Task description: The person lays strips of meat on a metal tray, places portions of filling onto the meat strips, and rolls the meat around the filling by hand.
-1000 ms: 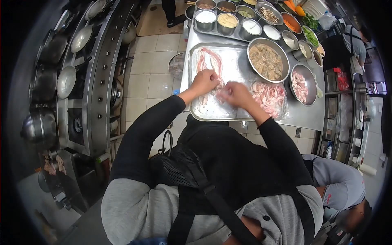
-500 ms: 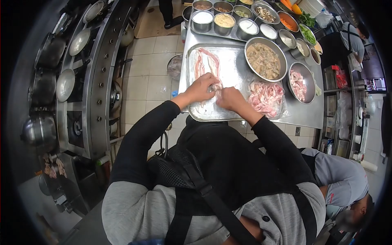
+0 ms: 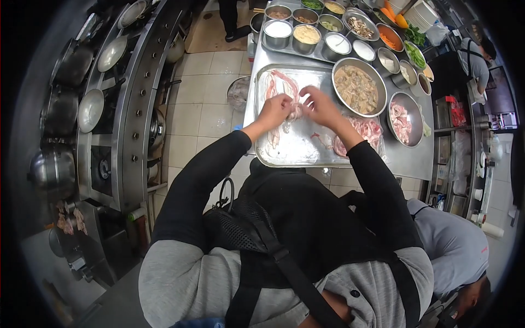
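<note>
Over a metal tray (image 3: 299, 152), my left hand (image 3: 275, 113) pinches the edge of a small bunched slice of raw pork (image 3: 296, 111). My right hand (image 3: 322, 109) is just right of that slice, its thumb and index finger apart and curled; whether a fingertip touches the meat is hard to see. Long fatty pork strips (image 3: 285, 82) lie flat on the tray's left side, partly covered by my left hand. Beyond my right wrist is a pile of folded pork slices (image 3: 367, 131) on plastic, partly hidden by my forearm.
A large bowl of wet, sauced pieces (image 3: 358, 90) overlaps the tray's far right corner. Right of it stands a steel bowl with pork slices (image 3: 401, 121). Several ingredient containers (image 3: 306, 36) line the back. A stove (image 3: 123, 153) is left; a co-worker (image 3: 451, 240) bends at lower right.
My right hand has lifted off the meat and its fingers have spread. My left hand stays at the slice, which now shows as a bunched piece between the hands. The view has shifted slightly.
</note>
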Tool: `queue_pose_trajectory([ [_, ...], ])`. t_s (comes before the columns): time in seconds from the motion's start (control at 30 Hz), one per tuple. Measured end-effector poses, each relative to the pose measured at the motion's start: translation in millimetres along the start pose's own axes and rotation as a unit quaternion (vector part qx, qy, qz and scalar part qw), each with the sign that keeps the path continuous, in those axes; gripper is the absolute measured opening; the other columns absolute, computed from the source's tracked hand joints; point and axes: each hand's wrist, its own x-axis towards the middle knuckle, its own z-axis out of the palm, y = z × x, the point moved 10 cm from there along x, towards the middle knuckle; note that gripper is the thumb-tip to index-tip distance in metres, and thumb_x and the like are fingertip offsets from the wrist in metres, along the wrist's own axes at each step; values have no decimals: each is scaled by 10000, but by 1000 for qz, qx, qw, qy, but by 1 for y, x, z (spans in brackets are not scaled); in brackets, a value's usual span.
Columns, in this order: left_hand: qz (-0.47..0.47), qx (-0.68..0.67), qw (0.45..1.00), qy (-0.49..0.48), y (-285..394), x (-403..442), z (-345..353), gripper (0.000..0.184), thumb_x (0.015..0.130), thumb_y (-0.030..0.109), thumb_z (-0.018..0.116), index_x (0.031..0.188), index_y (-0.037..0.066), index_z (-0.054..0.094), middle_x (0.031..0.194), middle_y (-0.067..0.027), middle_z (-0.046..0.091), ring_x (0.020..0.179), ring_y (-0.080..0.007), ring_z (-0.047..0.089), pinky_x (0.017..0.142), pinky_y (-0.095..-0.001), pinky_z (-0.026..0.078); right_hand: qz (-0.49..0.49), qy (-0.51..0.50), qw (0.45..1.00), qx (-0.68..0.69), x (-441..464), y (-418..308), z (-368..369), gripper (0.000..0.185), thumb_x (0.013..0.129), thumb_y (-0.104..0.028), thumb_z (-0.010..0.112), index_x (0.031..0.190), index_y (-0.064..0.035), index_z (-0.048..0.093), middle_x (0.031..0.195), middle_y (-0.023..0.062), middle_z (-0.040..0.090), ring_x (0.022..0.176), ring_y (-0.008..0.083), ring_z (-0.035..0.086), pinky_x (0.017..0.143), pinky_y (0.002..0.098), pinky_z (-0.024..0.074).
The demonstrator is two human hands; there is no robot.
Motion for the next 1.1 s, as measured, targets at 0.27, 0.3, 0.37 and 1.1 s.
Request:
queue_pose_trajectory([
  [0.27, 168, 64, 983, 20, 43, -23, -6, 289, 851, 24, 696, 1104, -2, 559, 1053, -141, 569, 1001, -239, 638, 786, -360, 555, -81, -38, 996, 2, -22, 14, 38, 389, 816, -32, 666, 1182, -52, 536, 1110, 167, 612, 958, 346, 647, 791, 397, 531],
  [0.3, 209, 93, 971, 63, 49, -22, -11, 280, 840, -4, 664, 1109, -16, 587, 1031, -152, 591, 938, -275, 649, 787, -369, 551, -66, -25, 997, 25, -19, 16, 38, 377, 825, -39, 669, 1177, -50, 535, 1094, 169, 616, 939, 345, 650, 778, 397, 531],
  [0.37, 167, 59, 983, 44, 39, -12, -12, 270, 862, 12, 661, 1126, -30, 623, 1011, -145, 643, 894, -250, 671, 779, -348, 555, -15, -17, 1000, 21, -18, 21, 38, 366, 840, -57, 672, 1178, -49, 532, 1040, 178, 633, 892, 347, 658, 758, 397, 529],
  [1.1, 175, 108, 977, -47, 63, -75, 5, 496, 794, 79, 738, 1243, 69, 530, 1098, -129, 540, 970, -291, 588, 882, -374, 499, 156, -139, 961, 183, -49, 47, 72, 338, 925, -200, 686, 1210, -19, 664, 1071, 118, 654, 945, 198, 637, 801, 326, 525],
])
